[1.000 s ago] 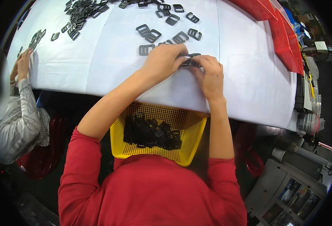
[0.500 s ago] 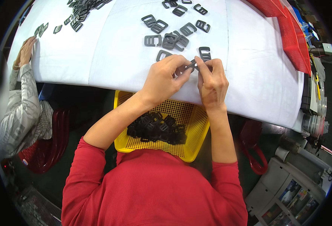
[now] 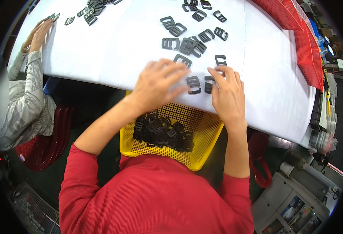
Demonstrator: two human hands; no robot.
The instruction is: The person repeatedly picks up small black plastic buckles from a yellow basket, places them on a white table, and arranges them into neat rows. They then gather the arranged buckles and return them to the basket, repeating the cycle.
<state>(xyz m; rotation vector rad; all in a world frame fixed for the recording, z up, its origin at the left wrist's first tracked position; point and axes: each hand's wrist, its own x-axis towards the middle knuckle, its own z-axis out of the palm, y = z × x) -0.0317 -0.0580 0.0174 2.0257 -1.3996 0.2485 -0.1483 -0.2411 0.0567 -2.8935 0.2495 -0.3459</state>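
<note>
Two buckles (image 3: pixel 199 84) under your fingertips on sheet (image 3: pixel 113 50); left hand (image 3: pixel 158 84) spread, right hand (image 3: pixel 226 94) flat, pinching nothing; sorting step; next needs firm pinch

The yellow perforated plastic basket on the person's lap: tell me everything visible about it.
The yellow perforated plastic basket is a shallow rectangular tray with mesh-like holes in floor and walls. It sits tilted at the person's lap, its far edge tucked under the white table edge. A heap of dark grey plastic slide buckles fills its left part. Neither hand touches it.
</note>
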